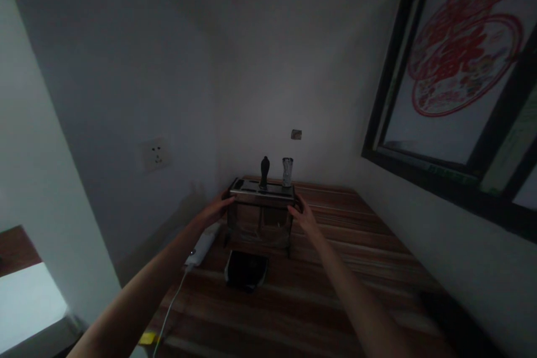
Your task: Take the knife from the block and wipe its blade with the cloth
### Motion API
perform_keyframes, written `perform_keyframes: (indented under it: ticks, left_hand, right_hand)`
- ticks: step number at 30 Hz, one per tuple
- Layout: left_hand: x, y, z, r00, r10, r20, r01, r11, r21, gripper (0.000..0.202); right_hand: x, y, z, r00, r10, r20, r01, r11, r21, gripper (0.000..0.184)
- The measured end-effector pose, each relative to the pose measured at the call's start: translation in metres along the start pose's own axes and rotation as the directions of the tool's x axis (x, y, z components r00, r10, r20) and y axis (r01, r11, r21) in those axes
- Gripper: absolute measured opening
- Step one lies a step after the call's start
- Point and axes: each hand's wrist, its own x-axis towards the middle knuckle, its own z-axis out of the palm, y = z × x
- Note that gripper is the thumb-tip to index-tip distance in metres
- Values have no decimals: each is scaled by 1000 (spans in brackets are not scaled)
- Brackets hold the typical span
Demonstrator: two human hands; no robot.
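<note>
A small clear-fronted rack [274, 229] with a shiny flat top and dark legs stands on the wooden tabletop, close to the room's corner. My left hand [217, 208] grips its left end, fingers curled round the side. At the opposite end, my right hand [302, 216] holds the upper right edge. Both hands' far fingers are partly hidden behind the rack. On its top stand a slim dark bottle-shaped item [264, 172] and a patterned glass-like cup [287, 172]. A dark pouch-like item [246, 269] lies just in front of the rack.
A white power strip [203, 247] with a pale cable [171, 306] lies left of the rack, beneath my left arm. A wall socket [155, 154] is on the left wall. To the right is a dark-framed window [380, 89] with red decorations. Something yellow [147, 338] lies near the bottom edge.
</note>
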Motion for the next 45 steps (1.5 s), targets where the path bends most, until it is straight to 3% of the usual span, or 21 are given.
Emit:
perform_keyframes:
  ticks: [5,10,16,22,27,45]
  left_hand:
    - [12,-2,22,999,11,30,-10,1000,-22,61]
    - [18,-8,57,997,11,71,-8,999,-41,70]
    - [17,-18,101,995,11,104,-4,998,-69,64]
    - [19,-31,125,993,2,121,9,996,-90,65]
    - [20,-37,131,991,-3,132,15,996,-92,67]
    - [14,-35,125,993,-8,119,14,998,-53,70]
  right_hand:
    - [1,-12,-29,999,-12,-31,11,999,-37,66]
    - [-8,-25,-66,998,-29,-60,24,996,-82,69]
    - [-21,-29,-109,995,-37,-95,24,991,-134,67]
    - [-28,-24,-141,993,-20,-118,2,989,-150,66]
    - [-34,-22,-148,991,-19,-130,0,989,-146,62]
    - [-35,-16,-138,992,8,-126,-22,993,-113,63]
